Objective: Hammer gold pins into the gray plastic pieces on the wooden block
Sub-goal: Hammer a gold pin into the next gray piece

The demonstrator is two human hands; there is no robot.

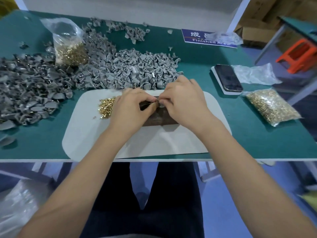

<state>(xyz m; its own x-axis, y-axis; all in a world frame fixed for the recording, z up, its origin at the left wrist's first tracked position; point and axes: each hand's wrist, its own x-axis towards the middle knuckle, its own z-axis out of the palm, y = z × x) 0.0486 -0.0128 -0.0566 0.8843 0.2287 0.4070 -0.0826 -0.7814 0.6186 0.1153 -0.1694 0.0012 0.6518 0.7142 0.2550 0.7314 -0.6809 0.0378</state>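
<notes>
Both my hands meet over a dark wooden block point(158, 119) on a pale mat point(168, 143). My left hand point(132, 107) has its fingers curled and pinches something small at the block's top; what it is stays hidden. My right hand point(184, 102) pinches at the same spot, above a gray plastic piece point(161, 105) on the block. A small heap of loose gold pins point(106, 107) lies on the mat just left of my left hand. No hammer is visible.
Large piles of gray plastic pieces point(130, 69) cover the green table point(248, 134) behind and to the left. An open bag of gold pins point(71, 48) stands back left, a sealed bag of pins point(271, 106) lies right, beside a phone point(228, 77).
</notes>
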